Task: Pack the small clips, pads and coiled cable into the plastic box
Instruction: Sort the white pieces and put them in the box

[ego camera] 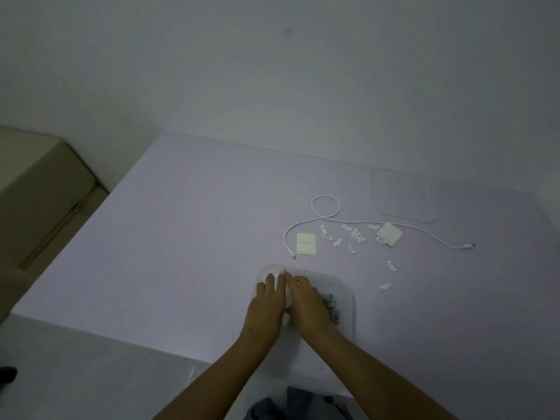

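The translucent plastic box [345, 301] sits on the near part of the pale lilac table [181, 237], just in front of the person. Both hands are down inside it, side by side and touching. The left hand [266, 304] and the right hand [306, 301] press their fingers against a white bundle [281, 281] between them at the far end of the box; whether either hand pinches it or only pushes cannot be told. Grey clips [330, 307] lie packed along the right side of the box, just beside the right hand.

Beyond the box, farther right on the table, lies the white cable [325, 207], loosely looped once with both ends trailing out, not coiled. Scattered under it are small white clips [356, 234], with two more [391, 265] lying apart nearer the box. A pale yellow pad [306, 243] lies flat beside the cable's left end, and a white square pad [390, 233] rests tilted to the right. A clear lid [403, 192] lies near the far edge.
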Available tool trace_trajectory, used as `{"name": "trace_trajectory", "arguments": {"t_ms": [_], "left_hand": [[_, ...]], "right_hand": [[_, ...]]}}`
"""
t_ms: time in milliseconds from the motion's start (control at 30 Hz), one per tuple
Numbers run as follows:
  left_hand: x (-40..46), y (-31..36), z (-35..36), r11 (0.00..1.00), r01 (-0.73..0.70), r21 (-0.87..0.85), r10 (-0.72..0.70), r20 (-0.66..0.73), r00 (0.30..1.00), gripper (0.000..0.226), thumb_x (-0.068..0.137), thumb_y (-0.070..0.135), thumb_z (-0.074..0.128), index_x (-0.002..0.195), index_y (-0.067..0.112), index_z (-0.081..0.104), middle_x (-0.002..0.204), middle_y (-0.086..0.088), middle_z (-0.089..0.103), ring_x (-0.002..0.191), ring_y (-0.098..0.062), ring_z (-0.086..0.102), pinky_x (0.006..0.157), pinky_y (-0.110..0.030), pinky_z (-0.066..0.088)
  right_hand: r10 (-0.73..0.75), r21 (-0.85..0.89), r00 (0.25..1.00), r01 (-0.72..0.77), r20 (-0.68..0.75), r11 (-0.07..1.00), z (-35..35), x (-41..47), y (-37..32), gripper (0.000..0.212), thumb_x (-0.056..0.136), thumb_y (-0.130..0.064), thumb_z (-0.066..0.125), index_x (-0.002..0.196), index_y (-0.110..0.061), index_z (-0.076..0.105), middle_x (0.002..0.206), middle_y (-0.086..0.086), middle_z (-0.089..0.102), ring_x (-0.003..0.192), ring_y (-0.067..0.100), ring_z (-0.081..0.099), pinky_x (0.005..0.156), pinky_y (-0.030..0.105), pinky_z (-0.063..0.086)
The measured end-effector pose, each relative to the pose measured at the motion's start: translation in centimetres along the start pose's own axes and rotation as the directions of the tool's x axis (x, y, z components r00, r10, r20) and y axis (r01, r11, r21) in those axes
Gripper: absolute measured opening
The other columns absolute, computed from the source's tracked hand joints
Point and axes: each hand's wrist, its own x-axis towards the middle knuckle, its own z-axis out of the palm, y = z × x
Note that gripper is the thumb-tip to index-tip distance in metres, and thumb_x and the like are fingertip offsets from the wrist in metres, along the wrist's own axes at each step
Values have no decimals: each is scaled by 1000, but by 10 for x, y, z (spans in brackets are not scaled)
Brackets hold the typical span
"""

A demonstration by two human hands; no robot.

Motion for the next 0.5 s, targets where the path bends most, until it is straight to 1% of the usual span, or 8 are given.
{"name": "trace_trajectory", "arguments": {"t_ms": [33, 67, 133, 233, 300, 400, 467, 500], "left_hand": [[2, 4, -5, 999, -4, -32, 4, -1, 1000, 78, 70, 25, 82, 137, 8, 46, 132, -15, 54, 111, -27, 59, 80, -30, 56], [4, 7, -12, 999, -20, -50, 20, -4, 1000, 65, 80, 22, 73, 138, 9, 45, 134, -13, 52, 114, -27, 55, 84, -31, 53], [17, 15, -25, 996, -54, -74, 50, -57, 997, 45, 85, 12, 62, 129, 9, 52, 125, -13, 57, 108, -28, 55, 80, -32, 51], [54, 32, -40, 993, -90, -70, 84, -90, 992, 39, 88, 5, 52, 127, 10, 53, 128, -11, 55, 110, -27, 52, 85, -33, 49], [79, 45, -42, 988, -134, -79, 126, -97, 987, 35, 92, 9, 51, 126, 11, 54, 128, -10, 55, 110, -27, 52, 85, -33, 49], [117, 69, -32, 974, -205, -101, 200, -53, 978, 28, 96, 15, 47, 121, 9, 57, 121, -10, 57, 106, -28, 52, 79, -34, 48], [145, 86, -17, 971, -225, -84, 225, -10, 974, 23, 97, 18, 45, 113, 7, 58, 114, -11, 58, 100, -27, 53, 73, -31, 44], [157, 91, -11, 973, -219, -71, 219, 1, 976, 22, 98, 19, 44, 110, 6, 57, 112, -12, 58, 97, -27, 54, 70, -29, 41]], "right_hand": [[-19, -17, 1000, 19, -2, 1000, -7, -1, -2, 50, 98, -18, 48, 145, -20, 32, 143, 0, 41, 134, 22, 43, 106, 21, 34], [-40, -53, 999, 40, 7, 998, -15, -1, -3, 54, 97, -17, 51, 146, -19, 30, 147, 3, 38, 134, 24, 42, 109, 28, 36], [-90, -127, 996, 88, -15, 988, -38, -2, 0, 59, 93, -16, 56, 146, -17, 31, 148, 7, 37, 132, 29, 43, 109, 40, 39], [-91, -122, 985, 73, -149, 990, -85, -2, 19, 58, 91, -21, 62, 143, -21, 38, 143, 3, 45, 127, 20, 49, 109, 32, 39], [-63, -114, 973, 38, -223, 993, -112, 1, 42, 50, 90, -24, 63, 137, -23, 47, 135, 0, 52, 120, 17, 55, 102, 28, 45], [28, -115, 953, -66, -302, 991, -146, 8, 90, 32, 92, -27, 60, 123, -22, 54, 117, 2, 59, 98, 14, 62, 83, 26, 54], [103, -165, 942, -163, -319, 973, -158, 14, 126, 26, 93, -34, 57, 115, -22, 53, 106, 2, 60, 90, 14, 61, 72, 24, 51], [131, -194, 943, -197, -305, 961, -158, 17, 142, 29, 92, -39, 55, 115, -21, 52, 104, 2, 61, 90, 15, 61, 70, 23, 48]]}}
